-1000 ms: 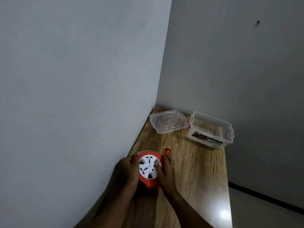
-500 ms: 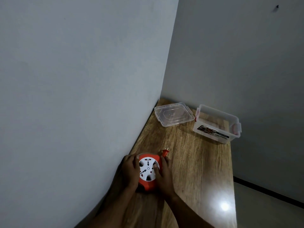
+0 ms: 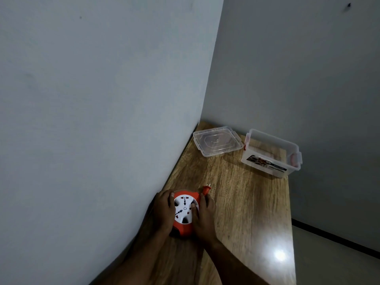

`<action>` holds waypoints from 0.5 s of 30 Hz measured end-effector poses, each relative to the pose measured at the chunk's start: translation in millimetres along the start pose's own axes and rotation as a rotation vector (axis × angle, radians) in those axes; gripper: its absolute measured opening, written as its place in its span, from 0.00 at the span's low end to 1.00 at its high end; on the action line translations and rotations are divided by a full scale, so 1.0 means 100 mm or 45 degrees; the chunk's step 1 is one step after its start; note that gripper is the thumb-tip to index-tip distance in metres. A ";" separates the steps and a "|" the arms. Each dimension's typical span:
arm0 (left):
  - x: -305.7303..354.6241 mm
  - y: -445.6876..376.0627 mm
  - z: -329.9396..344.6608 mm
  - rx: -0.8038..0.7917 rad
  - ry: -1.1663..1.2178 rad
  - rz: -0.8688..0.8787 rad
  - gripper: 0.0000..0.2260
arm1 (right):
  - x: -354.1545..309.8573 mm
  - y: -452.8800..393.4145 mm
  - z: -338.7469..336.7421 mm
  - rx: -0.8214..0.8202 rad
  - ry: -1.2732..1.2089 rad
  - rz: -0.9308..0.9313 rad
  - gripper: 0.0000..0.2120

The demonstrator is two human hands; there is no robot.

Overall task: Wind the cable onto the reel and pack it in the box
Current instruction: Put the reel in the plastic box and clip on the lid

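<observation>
An orange cable reel with a white socket face lies flat on the wooden table, close to the left wall. My left hand grips its left side. My right hand holds its right side, a fingertip resting on the white face. The orange plug sticks out at the reel's upper right, pins pointing away from me. No loose cable shows. The clear plastic box stands open at the far right of the table, with its clear lid lying flat to its left.
A grey wall runs along the table's left edge and another behind the far end. The table's right edge drops to the floor. A bright light reflection sits on the wood near the front right.
The camera has shifted a little, so the scene sits slightly differently in view. My right fingertip has moved around the white face of the reel. Both hands stay on the reel.
</observation>
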State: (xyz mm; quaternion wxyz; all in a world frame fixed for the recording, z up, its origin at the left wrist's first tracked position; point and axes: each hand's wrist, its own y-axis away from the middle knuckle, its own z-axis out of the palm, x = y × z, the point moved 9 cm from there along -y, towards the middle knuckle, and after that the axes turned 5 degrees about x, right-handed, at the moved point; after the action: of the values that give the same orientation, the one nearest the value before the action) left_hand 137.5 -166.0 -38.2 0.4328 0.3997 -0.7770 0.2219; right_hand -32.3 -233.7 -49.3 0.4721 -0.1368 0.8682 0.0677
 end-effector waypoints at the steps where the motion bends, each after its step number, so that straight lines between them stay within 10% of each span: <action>1: 0.00 0.00 0.00 -0.001 -0.003 0.001 0.10 | 0.01 0.00 0.00 0.000 -0.004 0.002 0.27; 15: 0.96 -0.30 0.33 -0.050 0.247 0.189 0.12 | -0.06 -0.39 -0.79 0.210 0.000 -0.004 0.29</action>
State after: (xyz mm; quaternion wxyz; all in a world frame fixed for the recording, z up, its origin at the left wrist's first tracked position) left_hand 116.8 -247.4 26.1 0.4962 0.3093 -0.7630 0.2756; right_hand -80.3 -289.3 -0.7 0.4819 -0.0987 0.8706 -0.0047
